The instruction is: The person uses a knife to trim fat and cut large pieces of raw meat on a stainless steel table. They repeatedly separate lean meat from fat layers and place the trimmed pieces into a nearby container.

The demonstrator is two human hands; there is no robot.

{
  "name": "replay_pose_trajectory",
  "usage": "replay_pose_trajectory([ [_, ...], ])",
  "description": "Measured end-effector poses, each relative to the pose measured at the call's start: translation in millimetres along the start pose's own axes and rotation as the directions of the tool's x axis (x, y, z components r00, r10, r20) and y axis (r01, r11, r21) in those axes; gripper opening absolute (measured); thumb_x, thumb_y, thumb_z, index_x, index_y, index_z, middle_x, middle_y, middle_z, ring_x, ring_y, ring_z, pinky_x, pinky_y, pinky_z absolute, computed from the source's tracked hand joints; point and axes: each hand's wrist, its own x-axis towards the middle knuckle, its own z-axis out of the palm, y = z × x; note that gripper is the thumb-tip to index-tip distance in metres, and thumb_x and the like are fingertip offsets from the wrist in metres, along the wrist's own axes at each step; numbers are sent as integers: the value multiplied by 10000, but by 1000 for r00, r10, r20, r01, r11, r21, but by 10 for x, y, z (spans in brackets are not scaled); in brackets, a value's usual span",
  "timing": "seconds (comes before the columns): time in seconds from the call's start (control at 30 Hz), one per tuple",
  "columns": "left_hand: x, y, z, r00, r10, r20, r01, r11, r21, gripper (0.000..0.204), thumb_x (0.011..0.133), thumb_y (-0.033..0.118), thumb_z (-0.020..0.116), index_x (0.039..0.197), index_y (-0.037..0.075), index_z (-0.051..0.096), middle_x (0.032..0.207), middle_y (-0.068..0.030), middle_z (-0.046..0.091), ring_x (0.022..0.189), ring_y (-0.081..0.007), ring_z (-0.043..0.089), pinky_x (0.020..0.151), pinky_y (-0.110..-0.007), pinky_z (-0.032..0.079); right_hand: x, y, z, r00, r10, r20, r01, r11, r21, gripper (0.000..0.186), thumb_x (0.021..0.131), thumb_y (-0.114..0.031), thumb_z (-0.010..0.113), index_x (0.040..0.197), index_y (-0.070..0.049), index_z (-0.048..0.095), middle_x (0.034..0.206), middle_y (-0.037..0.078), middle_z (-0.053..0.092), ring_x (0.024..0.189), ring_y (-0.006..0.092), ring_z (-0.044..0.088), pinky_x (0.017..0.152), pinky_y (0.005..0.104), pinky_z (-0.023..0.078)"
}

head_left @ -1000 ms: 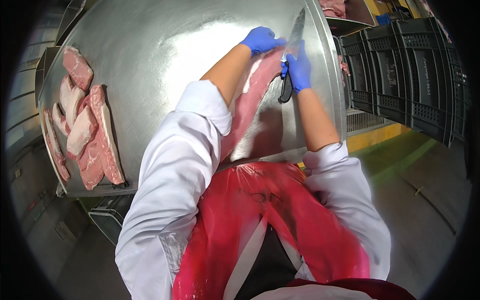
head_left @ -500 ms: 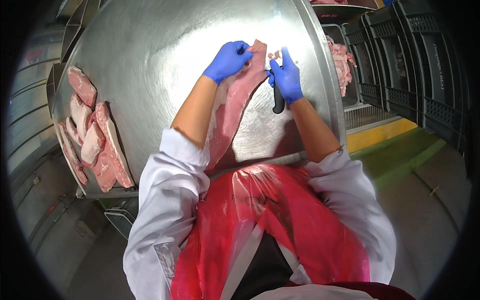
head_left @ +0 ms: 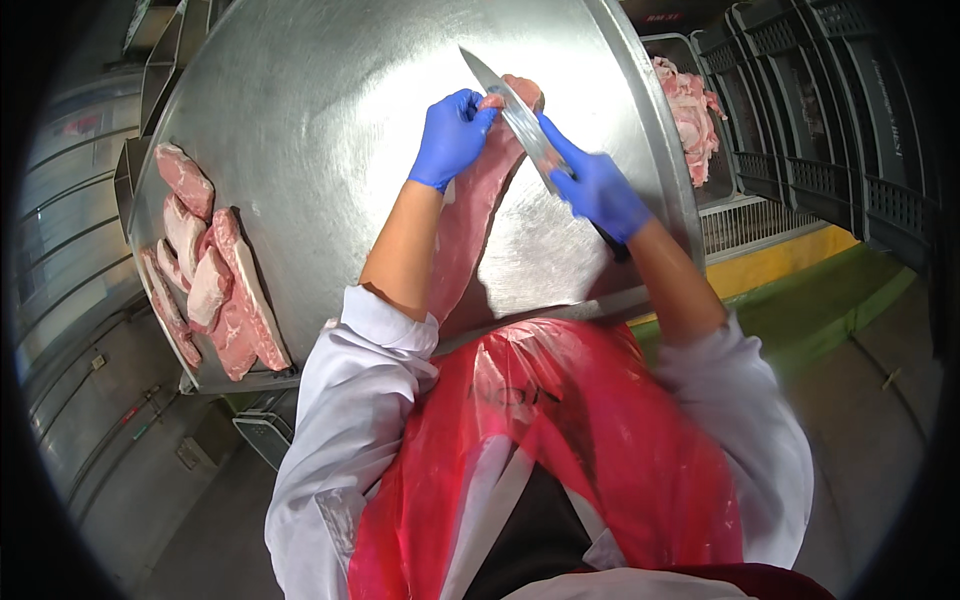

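Note:
A long, flat strip of raw pink meat [head_left: 466, 232] stretches across the steel table from near my apron to beyond my hands. My left hand [head_left: 450, 140], in a blue glove, pinches a small piece of the meat near the strip's far end, fingers closed. My right hand [head_left: 600, 190], also blue-gloved, grips the black handle of a knife [head_left: 512, 112]. Its long blade slants up to the left across the far end of the strip, tip past the left edge of the meat. Part of the handle is hidden under my right hand.
Several thick cuts of meat [head_left: 215, 270] lie at the left edge of the steel table [head_left: 330, 180]. Beyond the right edge, a tray holds a heap of pale trimmings [head_left: 690, 115]. Black slatted crates [head_left: 800, 130] stand farther right, by a yellow strip [head_left: 775, 262].
The knife has swung from lying low by my right hand to crossing over the strip's far end. My right hand has moved slightly right and down; the left still pinches the meat.

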Motion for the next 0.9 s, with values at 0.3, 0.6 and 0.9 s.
replay_pose_trajectory([
  [0.3,452,329,-163,974,144,176,-185,953,240,260,940,248,713,973,-10,719,819,-66,711,750,-132,636,707,-315,516,644,-127,82,996,65,66,-81,952,294,678,1014,-220,569,1629,-259,287,811,115,659,612,155,622,630,320,571],
  [0.6,902,429,-221,891,108,441,-259,919,298,332,936,331,697,962,0,709,840,-49,667,785,-121,590,730,-323,490,648,-10,344,993,87,77,-114,869,481,730,1009,-117,563,1648,-227,229,882,98,674,624,132,605,600,314,556],
  [0.9,919,539,-191,916,137,378,-182,979,87,274,910,244,687,742,30,661,653,-18,594,635,-112,530,579,-337,458,540,-260,730,991,110,72,-131,877,463,756,1011,-121,556,1656,-208,172,900,101,646,658,140,611,596,332,561],
])
